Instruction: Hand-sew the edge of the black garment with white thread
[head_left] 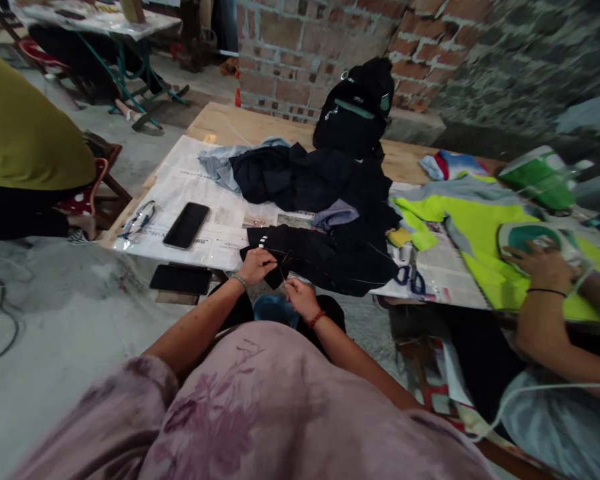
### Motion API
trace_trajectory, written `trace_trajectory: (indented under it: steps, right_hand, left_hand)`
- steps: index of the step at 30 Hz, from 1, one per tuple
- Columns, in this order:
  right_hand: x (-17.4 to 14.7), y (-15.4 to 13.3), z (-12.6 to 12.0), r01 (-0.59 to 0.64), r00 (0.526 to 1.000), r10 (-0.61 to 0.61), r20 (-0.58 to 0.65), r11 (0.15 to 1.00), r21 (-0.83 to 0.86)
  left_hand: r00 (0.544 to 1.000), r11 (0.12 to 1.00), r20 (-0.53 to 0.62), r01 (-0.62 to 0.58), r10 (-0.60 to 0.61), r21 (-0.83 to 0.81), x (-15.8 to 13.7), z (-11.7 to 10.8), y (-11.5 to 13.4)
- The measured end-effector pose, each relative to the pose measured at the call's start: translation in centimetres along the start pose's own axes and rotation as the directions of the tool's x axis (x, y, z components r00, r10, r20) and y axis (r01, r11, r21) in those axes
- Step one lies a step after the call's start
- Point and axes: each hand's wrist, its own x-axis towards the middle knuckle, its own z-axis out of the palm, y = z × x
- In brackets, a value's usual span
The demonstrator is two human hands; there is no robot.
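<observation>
My left hand [257, 265] is closed on the edge of a black garment [325, 257], beside its small white stripes. Just to the right and nearer my body, my right hand [303, 299] has its fingers pinched together. A thin dark line, too small to name, runs from those fingertips up to the cloth. The black garment lies along the table's front edge. Behind it is a heap of dark clothing [300, 177] with a grey-purple piece of cloth [336, 215]. Blue-handled scissors [411, 279] lie right of the garment.
Newspaper [220, 243] covers the wooden table. A phone [187, 225] and glasses [139, 219] lie left; another dark phone-like slab [180, 279] sits below the edge. A black backpack [355, 110] stands behind. At right, a co-worker's hand [545, 267] holds an iron [533, 241] on a yellow garment [480, 227].
</observation>
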Motion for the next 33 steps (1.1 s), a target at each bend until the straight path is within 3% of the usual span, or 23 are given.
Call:
trace_trajectory:
  steps: [3, 8, 11, 13, 16, 19, 27, 33]
  right_hand:
    - [-1.0, 0.2, -1.6, 0.01, 0.999, -0.01, -0.034, 1.0, -0.016]
    - [0.3, -1.4, -3.8, 0.139, 0.949, -0.183, -0.256, 0.974, -0.18]
    - [2.2, -3.0, -4.3, 0.173, 0.931, -0.207, -0.302, 0.976, -0.136]
    - [3.5, -3.9, -4.0, 0.164, 0.936, -0.161, -0.312, 0.986, -0.017]
    - [5.0, -5.0, -3.0, 0.093, 0.966, -0.02, -0.259, 0.958, 0.271]
    - [5.7, -5.7, -1.8, 0.065, 0.98, 0.034, -0.194, 0.874, 0.481]
    - [5.0, -6.6, -0.9, 0.055, 0.998, -0.068, 0.002, 0.823, 0.565]
    - [4.8, -7.8, -2.5, -0.137, 0.976, -0.013, 0.217, 0.739, 0.66]
  left_hand:
    - [0.999, 0.999, -0.024, -0.021, 0.021, -0.025, 0.0, 0.0, 0.1]
    - [1.0, 0.999, -0.019, -0.025, 0.025, -0.02, 0.1, 0.0, 0.0]
    - [1.0, 1.0, -0.004, -0.022, 0.022, -0.001, 0.1, 0.1, -0.1]
    - [1.0, 1.0, 0.004, -0.02, 0.02, 0.018, 0.1, 0.1, -0.2]
    - [1.0, 0.999, 0.013, -0.015, 0.014, 0.04, 0.1, 0.3, -0.1]
    - [0.999, 0.997, 0.035, -0.013, 0.011, 0.071, 0.2, 0.4, -0.1]
    - [0.998, 0.99, 0.053, 0.005, -0.013, 0.14, 0.3, 0.6, 0.0]
    - [0.997, 0.99, 0.078, 0.01, -0.021, 0.14, 0.3, 0.4, 0.0]
